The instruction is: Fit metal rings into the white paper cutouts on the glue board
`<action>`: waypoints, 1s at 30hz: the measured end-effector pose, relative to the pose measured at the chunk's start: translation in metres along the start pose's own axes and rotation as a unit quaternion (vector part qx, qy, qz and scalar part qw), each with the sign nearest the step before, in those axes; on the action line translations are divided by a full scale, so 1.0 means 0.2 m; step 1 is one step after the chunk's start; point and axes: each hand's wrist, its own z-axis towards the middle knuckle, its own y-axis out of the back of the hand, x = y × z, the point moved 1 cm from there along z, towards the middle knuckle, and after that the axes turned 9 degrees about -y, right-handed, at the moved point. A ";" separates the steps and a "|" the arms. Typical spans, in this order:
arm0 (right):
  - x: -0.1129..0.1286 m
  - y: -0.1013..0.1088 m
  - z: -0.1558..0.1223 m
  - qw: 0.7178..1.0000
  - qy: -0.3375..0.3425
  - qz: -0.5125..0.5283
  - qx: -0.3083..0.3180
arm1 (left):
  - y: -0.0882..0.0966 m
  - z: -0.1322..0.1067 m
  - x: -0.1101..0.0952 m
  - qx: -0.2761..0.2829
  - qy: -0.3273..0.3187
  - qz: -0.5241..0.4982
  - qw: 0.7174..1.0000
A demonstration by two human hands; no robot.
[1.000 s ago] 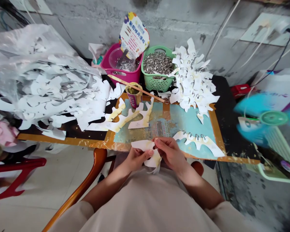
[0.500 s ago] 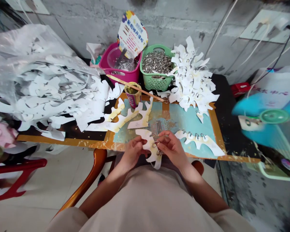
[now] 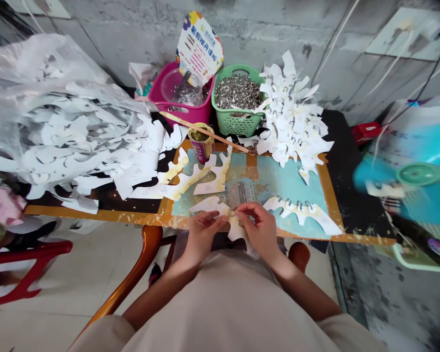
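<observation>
L hand (image 3: 202, 233) pinches white cutout (image 3: 236, 231), R hand (image 3: 258, 228) has metal ring (image 3: 231, 212) at notched edge; cutout betw. hands, nr table (image 3: 363, 205) front, long axis upper-L to lower-R; ring nearer R.

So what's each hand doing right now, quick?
Left hand: closed, holding the white cut-out piece.
Right hand: closed, fingertips pinching at a metal ring by that piece.
</observation>
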 end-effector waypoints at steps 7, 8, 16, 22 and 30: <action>0.03 0.03 0.00 0.995 0.057 -0.066 0.048 | -0.05 -0.02 -0.02 0.000 0.002 -0.073 0.997; 0.03 0.03 0.00 0.994 0.068 -0.075 0.038 | -0.05 -0.03 -0.02 0.007 0.002 -0.072 0.997; 0.02 0.01 0.02 0.988 0.097 -0.120 0.001 | -0.06 -0.03 -0.01 0.045 -0.002 -0.010 0.999; 0.03 -0.01 0.04 0.991 0.070 -0.106 0.031 | -0.06 -0.02 -0.08 0.068 -0.061 0.069 0.993; 0.14 0.16 0.05 0.981 0.082 -0.135 0.112 | 0.01 -0.05 -0.03 0.135 -0.021 -0.021 0.990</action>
